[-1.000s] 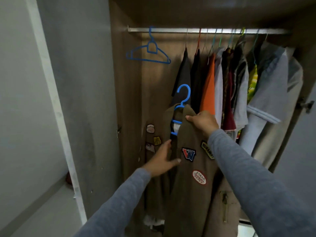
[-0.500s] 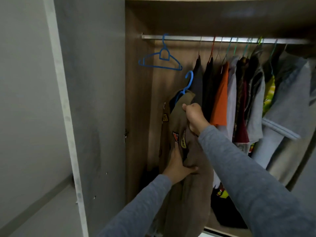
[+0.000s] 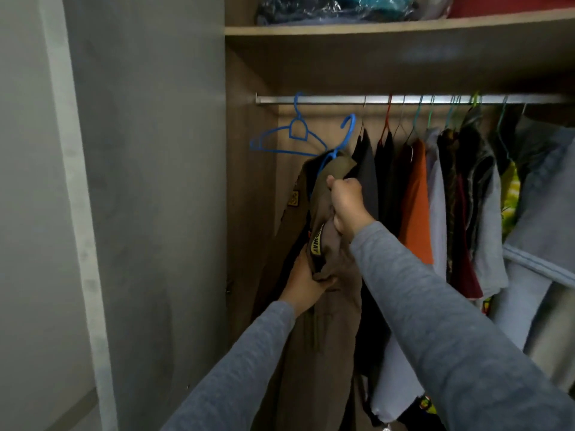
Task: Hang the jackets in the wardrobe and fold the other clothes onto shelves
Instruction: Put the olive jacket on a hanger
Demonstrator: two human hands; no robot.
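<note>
Jacket (image 3: 311, 353): olive-brown; long axis vertical; collar end up at the right hand, hem end down past the bottom edge of the head view.
Jacket place: left end of the wardrobe, held between both hands, just left of the hung clothes.
Jacket hanger (image 3: 343, 135): blue; its neck rises from the collar just above the right hand; its hook points up toward the rail, close under it and apart from it.
Right hand (image 3: 347, 209): fingers curled round bunched cloth just below the collar; it grips the jacket.
Left hand (image 3: 306, 281): below and slightly left of the right hand; fingers curled round a fold of the jacket front; it grips the jacket.
Patch (image 3: 317, 242): yellow with dark letters; between the two hands; long side tilted near upright.
Empty hanger (image 3: 289, 138): blue; hooked on the rail, above and left of the right hand.
Rail (image 3: 342, 99): metal, horizontal, above both hands.
Hung clothes (image 3: 417, 197): black, orange, grey and dark items, right of the right hand.
Shelf (image 3: 373, 28): above the rail; carries plastic-wrapped bundles.
Door (image 3: 149, 181): grey, left of the left hand.
</note>
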